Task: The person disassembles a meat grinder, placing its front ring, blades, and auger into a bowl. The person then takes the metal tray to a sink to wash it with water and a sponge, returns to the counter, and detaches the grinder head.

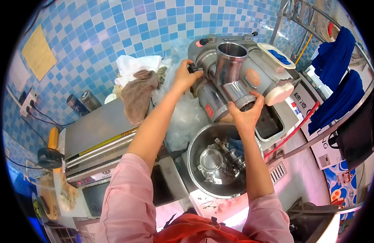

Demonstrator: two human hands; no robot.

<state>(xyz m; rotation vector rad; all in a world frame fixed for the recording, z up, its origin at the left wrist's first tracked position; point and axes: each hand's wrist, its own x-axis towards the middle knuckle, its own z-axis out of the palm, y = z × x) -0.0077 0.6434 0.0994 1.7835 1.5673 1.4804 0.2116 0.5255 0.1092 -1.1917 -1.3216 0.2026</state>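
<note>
A meat grinder (pixel 213 97) with a grey housing stands against the tiled wall. My left hand (pixel 186 76) is closed round a black knob (pixel 192 68) on the grinder's left side. With my right hand (pixel 247 113) I grip the lower end of a shiny steel grinder head (pixel 231 77), its round inlet opening upward. My right thumb and fingers are spread across its rim. Below my right forearm, a steel bowl (pixel 191 162) holds several metal grinder parts, among them a ring-shaped piece (pixel 211 159).
Clear plastic bags (pixel 185 117) and a brown cloth (pixel 138 97) lie left of the grinder. A long sealing machine (pixel 98 125) stands further left. At the right are a steel tray (pixel 270 123), a red hose (pixel 292 129) and blue cloths on a rail (pixel 336 97).
</note>
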